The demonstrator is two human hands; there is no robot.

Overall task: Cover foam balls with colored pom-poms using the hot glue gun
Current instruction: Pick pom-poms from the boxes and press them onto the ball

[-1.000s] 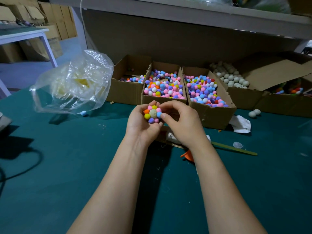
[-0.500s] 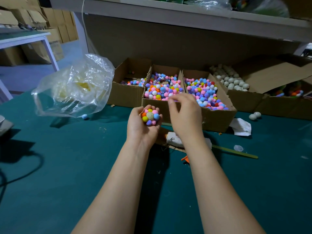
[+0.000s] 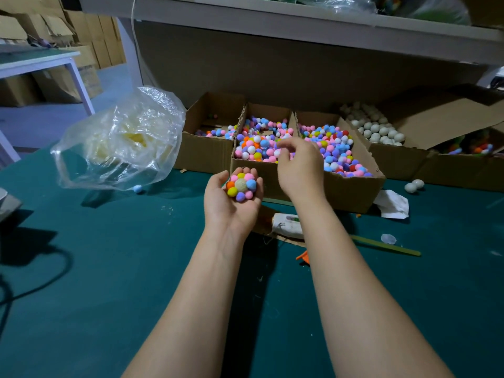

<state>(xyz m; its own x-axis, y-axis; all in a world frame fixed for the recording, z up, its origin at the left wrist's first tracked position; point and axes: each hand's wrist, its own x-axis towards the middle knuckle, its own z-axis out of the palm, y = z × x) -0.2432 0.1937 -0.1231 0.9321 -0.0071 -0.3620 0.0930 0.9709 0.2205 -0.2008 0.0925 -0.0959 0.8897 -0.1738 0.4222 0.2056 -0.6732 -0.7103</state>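
Observation:
My left hand [image 3: 231,211] lies palm up above the green table and cups a foam ball [image 3: 241,185], fingers curled round it. A ring of pink, yellow, blue, orange and purple pom-poms surrounds a bare patch of foam on top. My right hand [image 3: 298,167] hovers over the front of the middle pom-pom box [image 3: 261,169], its fingers loosely bent and blurred, with nothing seen between them. The glue gun [image 3: 287,226], wrapped in white with an orange part, lies on a cardboard scrap behind my right forearm.
Two more pom-pom boxes [image 3: 207,150] [image 3: 354,193] flank the middle one; a box of bare foam balls [image 3: 381,132] stands to the right. A clear plastic bag [image 3: 122,140], a loose blue pom-pom [image 3: 137,189], two foam balls [image 3: 414,185], crumpled paper [image 3: 392,204] and a green stick [image 3: 387,245] lie around.
My right hand left the ball and moved up and away over the middle pom-pom box. My left hand kept the ball and turned more palm up.

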